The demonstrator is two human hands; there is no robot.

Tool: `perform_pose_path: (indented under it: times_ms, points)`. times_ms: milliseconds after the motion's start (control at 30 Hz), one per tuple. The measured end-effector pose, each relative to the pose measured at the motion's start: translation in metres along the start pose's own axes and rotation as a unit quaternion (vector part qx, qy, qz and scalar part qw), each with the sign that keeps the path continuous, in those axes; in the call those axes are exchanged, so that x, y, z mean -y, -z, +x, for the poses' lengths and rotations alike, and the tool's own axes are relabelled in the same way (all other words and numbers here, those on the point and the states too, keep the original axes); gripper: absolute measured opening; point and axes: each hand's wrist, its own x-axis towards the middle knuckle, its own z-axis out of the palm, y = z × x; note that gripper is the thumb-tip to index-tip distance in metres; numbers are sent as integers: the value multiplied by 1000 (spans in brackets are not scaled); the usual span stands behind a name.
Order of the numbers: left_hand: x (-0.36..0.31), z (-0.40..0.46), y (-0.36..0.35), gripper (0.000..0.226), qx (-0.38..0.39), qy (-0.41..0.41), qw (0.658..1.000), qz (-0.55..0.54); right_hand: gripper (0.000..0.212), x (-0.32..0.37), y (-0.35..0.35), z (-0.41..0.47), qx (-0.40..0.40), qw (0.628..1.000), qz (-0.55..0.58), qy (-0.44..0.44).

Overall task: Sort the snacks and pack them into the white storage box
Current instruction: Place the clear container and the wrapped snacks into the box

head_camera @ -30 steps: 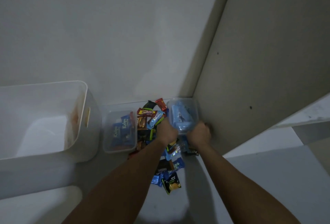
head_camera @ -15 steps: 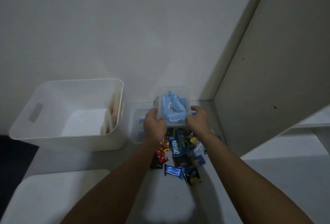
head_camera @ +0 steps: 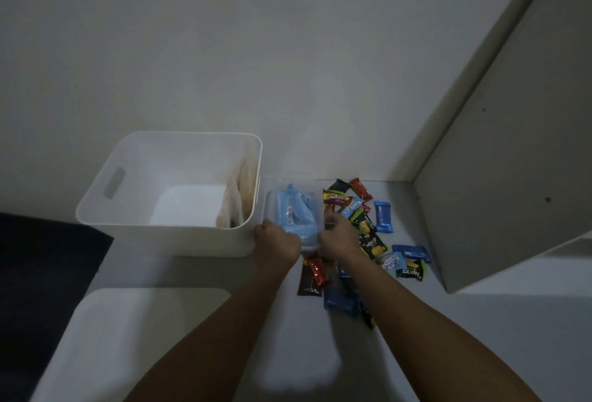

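Note:
A clear plastic container [head_camera: 292, 209] filled with light blue snack packets is held between my hands just right of the white storage box [head_camera: 166, 235]. My left hand [head_camera: 276, 244] grips its near left side and my right hand [head_camera: 337, 238] grips its near right side. The white storage box stands open, with a few pale packets [head_camera: 237, 206] leaning against its right inner wall. Loose snack packets [head_camera: 368, 235] in red, black, blue and green lie scattered on the floor to the right of and under my hands.
A white lid [head_camera: 128, 337] lies on the floor at the near left, beside a dark mat [head_camera: 38, 273]. A white wall runs behind the box. A grey cabinet panel [head_camera: 512, 177] stands at the right, close to the snack pile.
Both hands have carried the clear container of blue packets leftward from the cabinet corner to beside the white box. The view has swung left, showing more of the box.

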Motion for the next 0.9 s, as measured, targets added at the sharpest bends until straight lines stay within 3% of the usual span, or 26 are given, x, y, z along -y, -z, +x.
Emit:
perform_pose_path:
  times_ms: [133,267,400,667,900]
  points:
    - [3,18,1,45,33,35,996,-71,17,-1,-1,13,2,1000,4,-8]
    - [11,32,0,46,92,29,986,-133,33,-3,0,18,100,991,79,-33]
    - [23,42,-4,37,103,20,982,-159,37,-3,5,12,133,978,149,-58]
    - [-25,3,18,41,151,-29,963,-220,31,22,57,-16,81,984,155,-16]
    - [-82,-13,79,29,140,-55,953,-263,22,82,100,-47,26,989,143,43]
